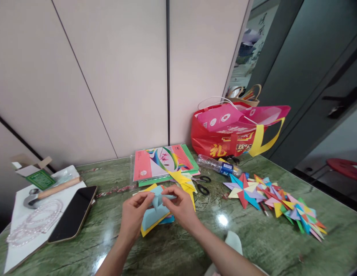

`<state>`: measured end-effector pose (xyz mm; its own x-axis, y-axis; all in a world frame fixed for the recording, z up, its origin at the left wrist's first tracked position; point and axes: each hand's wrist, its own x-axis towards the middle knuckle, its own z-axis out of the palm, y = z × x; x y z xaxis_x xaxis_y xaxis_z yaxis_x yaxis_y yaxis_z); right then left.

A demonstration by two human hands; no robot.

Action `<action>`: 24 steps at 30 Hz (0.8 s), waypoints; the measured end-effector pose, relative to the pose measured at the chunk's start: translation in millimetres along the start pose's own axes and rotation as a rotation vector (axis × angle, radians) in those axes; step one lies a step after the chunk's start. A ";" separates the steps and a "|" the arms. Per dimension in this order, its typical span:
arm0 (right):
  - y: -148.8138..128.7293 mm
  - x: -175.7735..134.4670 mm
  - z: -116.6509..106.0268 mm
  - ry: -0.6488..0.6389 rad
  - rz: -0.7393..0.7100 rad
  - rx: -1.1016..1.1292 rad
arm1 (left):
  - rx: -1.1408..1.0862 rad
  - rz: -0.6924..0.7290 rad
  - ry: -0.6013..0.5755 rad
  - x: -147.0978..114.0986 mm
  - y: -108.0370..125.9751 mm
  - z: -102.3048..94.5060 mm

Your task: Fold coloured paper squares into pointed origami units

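Between my two hands is a small piece of light blue folded paper point(157, 198), pinched from both sides. My left hand point(137, 210) grips its left part between thumb and fingertips. The fingers of my right hand point(180, 205) are closed on its right part. Beneath the hands lie several coloured paper sheets point(151, 219), light blue and yellow ones showing. Just beyond my right hand sits a yellow folded paper piece point(186, 184), partly over a pair of black-handled scissors point(204, 185).
Coloured paper packs point(164, 163) lie by the wall. A red bag point(224, 132) and a plastic bottle point(218, 165) stand and lie behind. Folded paper stars point(244, 190) cover the right. At left are a phone point(74, 214), a hammer point(54, 189), bead strings point(37, 220) and a small box point(37, 174).
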<state>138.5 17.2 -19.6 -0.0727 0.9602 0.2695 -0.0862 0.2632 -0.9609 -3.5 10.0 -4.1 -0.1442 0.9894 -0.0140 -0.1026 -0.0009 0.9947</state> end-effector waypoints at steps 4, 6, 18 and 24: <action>-0.7 0.1 0.2 -0.025 0.004 -0.083 | 0.089 0.041 -0.024 -0.8 1.5 0.3; -1.6 0.3 0.1 -0.007 0.010 -0.105 | 0.124 0.044 -0.053 -1.9 3.4 0.8; -4.8 4.3 -3.7 0.084 0.074 0.003 | 0.136 -0.075 -0.173 -1.7 8.3 4.3; -3.5 2.8 -1.4 0.090 0.065 0.011 | 0.103 -0.174 -0.195 -4.6 9.4 6.6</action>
<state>140.0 19.1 -15.6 0.0106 0.9799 0.1994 -0.0949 0.1995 -0.9753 2.6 6.3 6.0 0.0595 0.9826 -0.1758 -0.0076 0.1766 0.9843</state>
